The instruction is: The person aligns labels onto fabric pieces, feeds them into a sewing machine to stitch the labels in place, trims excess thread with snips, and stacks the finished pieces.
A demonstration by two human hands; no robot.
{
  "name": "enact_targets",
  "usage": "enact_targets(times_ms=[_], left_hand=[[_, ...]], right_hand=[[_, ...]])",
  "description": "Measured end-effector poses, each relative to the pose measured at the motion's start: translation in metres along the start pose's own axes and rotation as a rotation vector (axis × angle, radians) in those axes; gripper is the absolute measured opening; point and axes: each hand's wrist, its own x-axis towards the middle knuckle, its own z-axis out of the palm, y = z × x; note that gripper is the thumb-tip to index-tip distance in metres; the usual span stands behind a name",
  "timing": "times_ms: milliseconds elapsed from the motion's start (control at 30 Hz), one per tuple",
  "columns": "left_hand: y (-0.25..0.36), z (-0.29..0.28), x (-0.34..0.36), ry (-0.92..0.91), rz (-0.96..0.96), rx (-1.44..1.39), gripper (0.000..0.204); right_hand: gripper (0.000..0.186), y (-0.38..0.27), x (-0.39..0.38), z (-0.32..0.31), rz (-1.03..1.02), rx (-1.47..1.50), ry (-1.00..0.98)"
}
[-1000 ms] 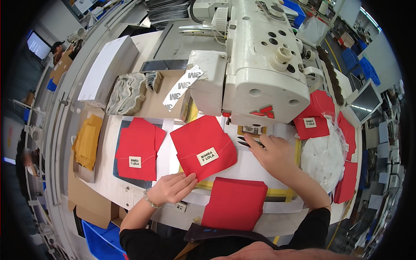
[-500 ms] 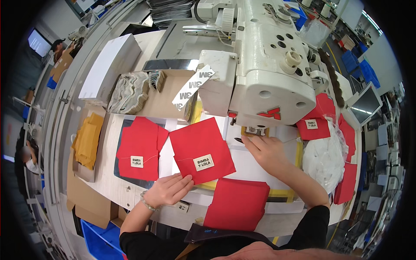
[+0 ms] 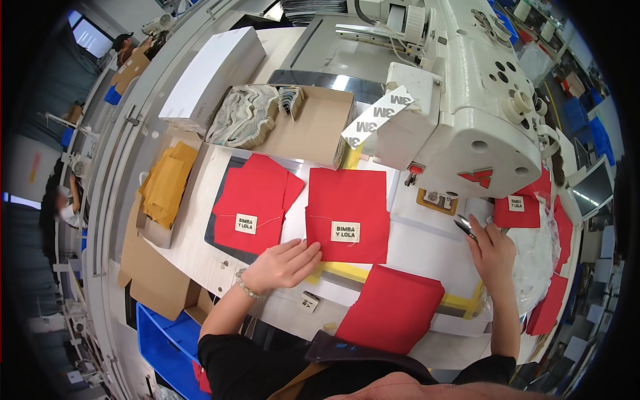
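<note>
A red fabric piece (image 3: 347, 200) with a small cream label lies in front of the sewing machine. Pinched at its lower left corner are the fingers of my left hand (image 3: 285, 265). A loose thread trails from the label. My right hand (image 3: 493, 257) is closed around small dark thread snips (image 3: 466, 227), their points toward the machine; most of the handle is hidden. To the left lies a stack of red pieces (image 3: 257, 203) with a similar label. A plain red stack (image 3: 393, 310) sits near the front edge, between my arms.
The white sewing machine (image 3: 460, 147) stands behind, with a small metal clamp frame (image 3: 437, 200) under its head. A cardboard tray of labels (image 3: 320, 127), a long white box (image 3: 213, 77) and yellow pieces in a box (image 3: 169, 183) are left. Clear plastic (image 3: 533, 260) lies right.
My right hand has drawn away from the clamp area to the right with the snips. The red piece in my left hand has turned straighter. The whole view has shifted.
</note>
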Motion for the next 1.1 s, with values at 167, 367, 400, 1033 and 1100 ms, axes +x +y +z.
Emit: enact_targets(times_ms=[167, 367, 400, 1033, 1100], left_hand=[[-0.020, -0.024, -0.016, 0.085, -0.202, 0.142, 0.021], [-0.040, -0.028, -0.053, 0.079, -0.399, 0.283, 0.021], [-0.042, -0.025, -0.057, 0.052, -0.450, 0.331, 0.021], [0.035, 0.013, 0.125, 0.094, -0.164, -0.035, 0.027], [0.048, 0.018, 0.149, 0.083, -0.047, -0.246, 0.028]], right_hand=[[0.041, 0.017, -0.026, -0.010, 0.111, 0.026, 0.026], [0.042, 0.025, -0.051, -0.015, 0.223, 0.036, -0.011], [0.043, 0.027, -0.055, -0.015, 0.230, -0.007, -0.018], [0.018, 0.005, -0.076, -0.014, 0.224, 0.329, -0.168], [0.014, 0.005, -0.076, -0.011, 0.197, 0.334, -0.127]])
